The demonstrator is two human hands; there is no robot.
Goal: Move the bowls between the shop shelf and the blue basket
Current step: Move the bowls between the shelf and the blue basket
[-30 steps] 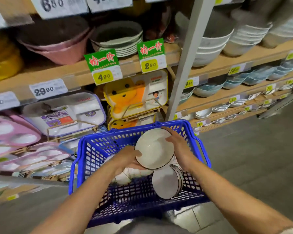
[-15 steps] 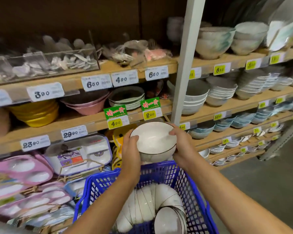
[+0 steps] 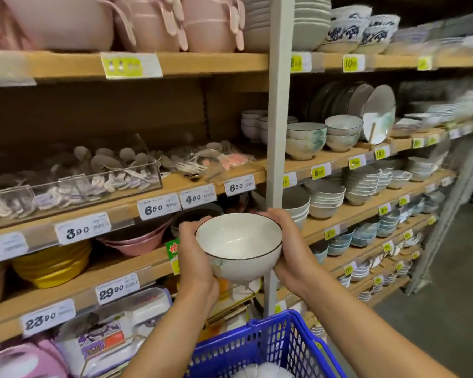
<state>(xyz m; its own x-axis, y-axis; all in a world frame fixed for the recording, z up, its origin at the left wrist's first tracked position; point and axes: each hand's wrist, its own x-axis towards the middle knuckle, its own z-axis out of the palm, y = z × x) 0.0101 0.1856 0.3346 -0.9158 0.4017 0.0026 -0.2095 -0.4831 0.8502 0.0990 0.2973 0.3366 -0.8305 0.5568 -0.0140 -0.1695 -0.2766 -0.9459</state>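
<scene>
- The wooden shop shelf (image 3: 336, 159) filled my view, with a stack of pale, dark-rimmed bowls (image 3: 306, 140) just right of the grey upright post (image 3: 277, 132).
- The blue plastic basket (image 3: 257, 347) stood directly below the load.
- One white ceramic bowl with a dark rim (image 3: 238, 241) rode upright in mid-air, and the stack lay up and to its right.
- My left hand (image 3: 194, 257) and right hand (image 3: 290, 252) cupped its opposite sides. I judged the right one nearer that shelf.

Reaching up and forward with both bare forearms, converging from the lower edge toward the middle. Gripping a white bowl (image 3: 238, 241) from either side: left hand (image 3: 195, 257) wrapped round the left wall, right hand (image 3: 291, 252) round the right wall (fingertips curled up by the far rim). Holding with palms facing each other, wrists bent slightly inward.
</scene>
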